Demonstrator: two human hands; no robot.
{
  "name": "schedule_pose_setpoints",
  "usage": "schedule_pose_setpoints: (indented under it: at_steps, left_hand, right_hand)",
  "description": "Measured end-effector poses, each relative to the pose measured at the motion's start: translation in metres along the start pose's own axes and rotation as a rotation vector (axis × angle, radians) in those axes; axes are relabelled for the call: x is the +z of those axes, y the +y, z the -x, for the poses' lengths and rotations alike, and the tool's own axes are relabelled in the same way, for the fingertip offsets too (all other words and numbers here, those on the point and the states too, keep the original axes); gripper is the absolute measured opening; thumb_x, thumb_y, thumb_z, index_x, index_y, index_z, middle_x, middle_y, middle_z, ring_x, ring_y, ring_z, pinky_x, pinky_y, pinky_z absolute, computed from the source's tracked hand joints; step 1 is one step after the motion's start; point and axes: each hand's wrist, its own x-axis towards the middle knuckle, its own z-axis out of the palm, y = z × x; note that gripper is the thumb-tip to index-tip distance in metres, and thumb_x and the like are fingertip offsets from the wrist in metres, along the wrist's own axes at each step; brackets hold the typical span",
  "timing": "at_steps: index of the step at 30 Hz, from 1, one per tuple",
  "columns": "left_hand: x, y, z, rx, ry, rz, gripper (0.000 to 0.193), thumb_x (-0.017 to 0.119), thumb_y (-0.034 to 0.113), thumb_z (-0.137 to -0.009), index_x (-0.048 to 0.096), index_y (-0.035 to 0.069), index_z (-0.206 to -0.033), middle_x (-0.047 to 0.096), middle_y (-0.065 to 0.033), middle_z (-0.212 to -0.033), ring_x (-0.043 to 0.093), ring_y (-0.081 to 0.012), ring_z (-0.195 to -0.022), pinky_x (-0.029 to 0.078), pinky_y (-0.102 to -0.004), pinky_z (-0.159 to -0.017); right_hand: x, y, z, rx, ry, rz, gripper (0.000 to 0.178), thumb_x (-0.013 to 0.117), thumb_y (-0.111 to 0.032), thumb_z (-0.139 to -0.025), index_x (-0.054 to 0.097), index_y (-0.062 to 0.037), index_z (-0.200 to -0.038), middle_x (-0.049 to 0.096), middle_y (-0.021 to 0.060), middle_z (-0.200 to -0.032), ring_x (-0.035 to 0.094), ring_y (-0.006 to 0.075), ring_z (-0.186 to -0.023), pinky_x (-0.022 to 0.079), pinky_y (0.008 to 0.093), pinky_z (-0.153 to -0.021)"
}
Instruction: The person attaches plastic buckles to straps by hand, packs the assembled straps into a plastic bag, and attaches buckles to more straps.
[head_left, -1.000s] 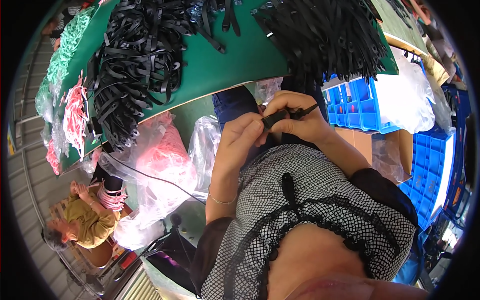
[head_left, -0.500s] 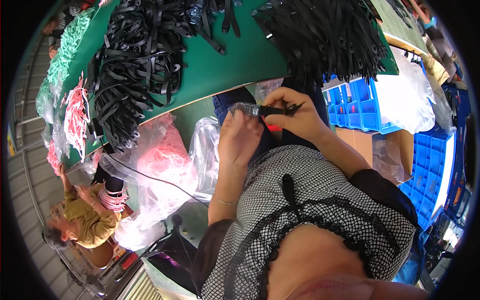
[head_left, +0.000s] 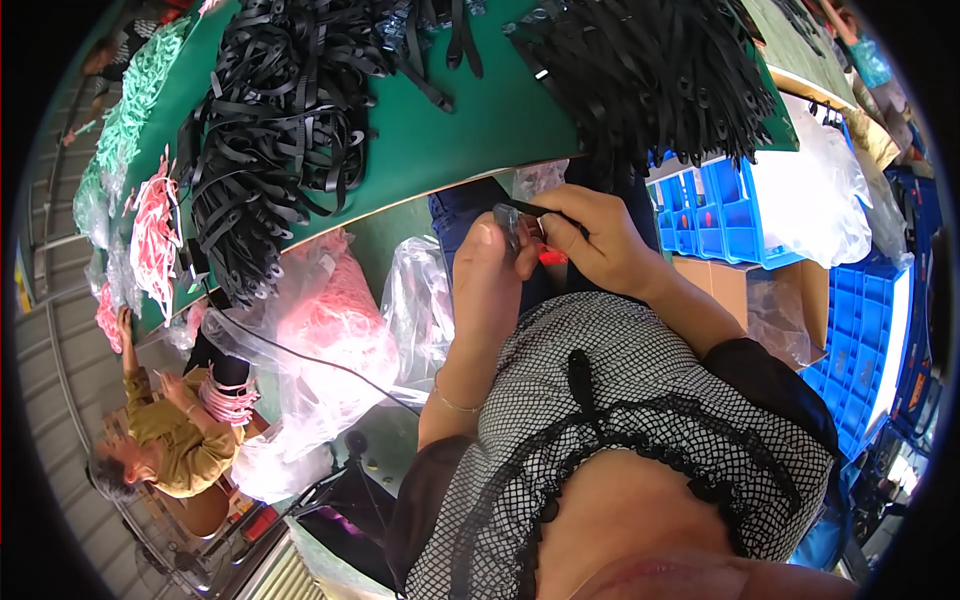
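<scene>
The black strap [head_left: 530, 208] and the grey clear piece [head_left: 508, 222] are held over the lap, just off the near edge of the table [head_left: 455, 140], probably because fingertip work on such small things is easiest close to the body and in plain sight. The heaps of straps seem to be kept within arm's reach for the same sort of reason: the left heap [head_left: 285, 125] lies tangled on the table, while the right heap [head_left: 650, 85] is laid more in line, its looped ends hanging over the near edge, where single ones look easy to draw off. The blue crate [head_left: 735, 205] and the carton [head_left: 712, 282] stand below the table on the right, and the pink bag [head_left: 335, 320] lies low on the left, all of them apart from the hands. The left hand [head_left: 487, 258] is closed, its thumb upright and its fingers curled on the clear piece. The right hand [head_left: 600, 238] is nearly shut too, thumb and forefinger pinched together on the strap, right beside the left fingertips. Whether strap and piece are joined is hard to tell, since the fingers cover the spot where they meet.
</scene>
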Motion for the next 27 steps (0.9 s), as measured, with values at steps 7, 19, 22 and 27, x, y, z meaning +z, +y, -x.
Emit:
schedule_pose_setpoints:
  at_steps: [7,19,22,27]
  left_hand:
    - [-0.0026,0.0003,0.0000,-0.038,-0.060,0.121,0.033,0.042,0.034,-0.092,0.044,0.005,-0.075,0.039,0.0002,-0.062,0.032,-0.0085,-0.056,0.029,-0.0230,-0.055]
    - [-0.0028,-0.0011,0.0008,-0.043,-0.057,0.157,0.033,0.042,0.032,-0.092,0.043,0.006,-0.073,0.038,0.0004,-0.060,0.031,-0.0091,-0.055,0.029,-0.0238,-0.056]
    - [-0.0001,-0.0016,0.0031,-0.055,-0.058,0.136,0.032,0.042,0.031,-0.092,0.043,0.005,-0.072,0.037,0.0007,-0.060,0.031,-0.0086,-0.055,0.029,-0.0231,-0.055]
    - [-0.0062,0.0034,0.0010,-0.090,-0.076,-0.025,0.029,0.043,0.027,-0.092,0.047,0.003,-0.076,0.044,0.0000,-0.063,0.037,-0.0074,-0.056,0.030,-0.0204,-0.053]
  right_hand:
    - [0.0042,0.0024,0.0010,-0.329,0.065,0.347,0.018,0.061,-0.004,-0.072,0.060,-0.0021,-0.090,0.055,0.0084,-0.069,0.057,0.0233,-0.060,0.044,0.0302,-0.051]
    - [0.0034,0.0037,0.0029,-0.399,0.081,0.463,0.021,0.063,-0.004,-0.068,0.061,-0.0014,-0.089,0.057,0.0083,-0.070,0.058,0.0233,-0.059,0.046,0.0304,-0.052]
    - [0.0059,-0.0002,0.0013,-0.378,0.078,0.451,0.021,0.061,-0.001,-0.068,0.061,0.0009,-0.090,0.057,0.0100,-0.070,0.057,0.0250,-0.060,0.046,0.0308,-0.054]
    - [0.0015,-0.0006,0.0029,-0.162,-0.009,0.314,0.018,0.058,0.001,-0.071,0.060,0.0014,-0.089,0.056,0.0102,-0.075,0.057,0.0216,-0.065,0.044,0.0284,-0.057]
